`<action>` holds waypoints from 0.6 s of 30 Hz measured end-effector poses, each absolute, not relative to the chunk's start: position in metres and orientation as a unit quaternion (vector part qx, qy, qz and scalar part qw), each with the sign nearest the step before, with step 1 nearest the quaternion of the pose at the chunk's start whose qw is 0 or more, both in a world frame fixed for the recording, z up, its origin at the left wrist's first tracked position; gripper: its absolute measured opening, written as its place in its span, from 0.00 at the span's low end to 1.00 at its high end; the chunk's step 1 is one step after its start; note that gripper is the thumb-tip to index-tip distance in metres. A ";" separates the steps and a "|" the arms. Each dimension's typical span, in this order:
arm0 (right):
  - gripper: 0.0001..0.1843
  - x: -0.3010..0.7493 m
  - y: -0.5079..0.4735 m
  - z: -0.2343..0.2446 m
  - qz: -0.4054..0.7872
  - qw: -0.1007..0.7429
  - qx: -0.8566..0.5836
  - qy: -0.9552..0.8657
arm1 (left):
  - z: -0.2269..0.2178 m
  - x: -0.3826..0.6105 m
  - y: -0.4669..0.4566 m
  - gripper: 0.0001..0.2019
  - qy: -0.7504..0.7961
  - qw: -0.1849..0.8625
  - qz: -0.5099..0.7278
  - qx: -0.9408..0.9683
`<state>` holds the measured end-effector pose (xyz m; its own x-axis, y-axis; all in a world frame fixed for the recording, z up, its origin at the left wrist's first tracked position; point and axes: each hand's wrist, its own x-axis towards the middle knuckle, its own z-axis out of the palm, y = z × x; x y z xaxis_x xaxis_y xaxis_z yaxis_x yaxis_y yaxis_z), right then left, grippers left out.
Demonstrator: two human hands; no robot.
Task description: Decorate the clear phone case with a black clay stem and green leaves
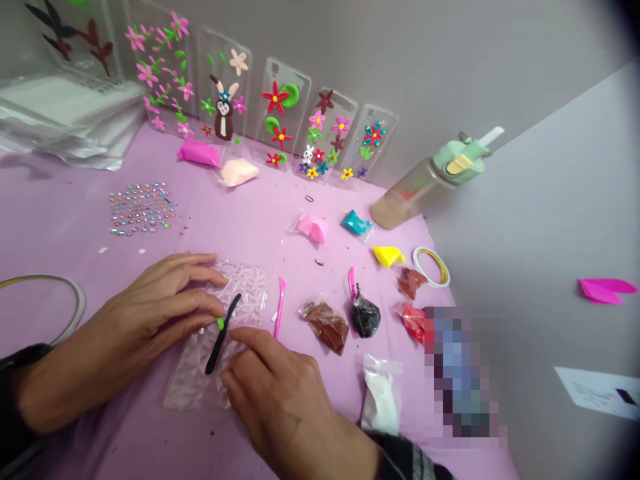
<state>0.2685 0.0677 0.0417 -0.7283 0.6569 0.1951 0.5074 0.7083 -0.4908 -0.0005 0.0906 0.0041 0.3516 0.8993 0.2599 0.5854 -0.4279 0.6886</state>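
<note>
A clear patterned phone case lies flat on the purple table cover. My left hand rests on its left side, thumb and forefinger pinched on a small green piece of clay. A black strip of clay runs diagonally across the case, just beside the green piece. My right hand presses down on the lower right part of the case, with its forefinger reaching to the black strip.
A pink modelling tool lies right of the case. Bags of brown, black, red, yellow, teal, pink and white clay are scattered around. Decorated cases lean on the wall. A bottle, tape roll and gem stickers lie nearby.
</note>
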 end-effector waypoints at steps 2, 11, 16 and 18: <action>0.15 0.269 0.068 0.042 0.205 0.168 -0.313 -0.912 | 0.003 0.000 0.090 0.11 0.475 0.251 0.313 0.783; 0.16 0.269 0.069 0.040 0.194 0.165 -0.314 -0.915 | 0.005 0.001 0.089 0.10 0.484 0.270 0.302 0.775; 0.16 0.269 0.068 0.040 0.195 0.156 -0.312 -0.917 | 0.005 0.000 0.089 0.10 0.498 0.263 0.298 0.771; 0.16 0.269 0.068 0.040 0.200 0.157 -0.316 -0.914 | 0.003 0.001 0.090 0.10 0.491 0.258 0.305 0.774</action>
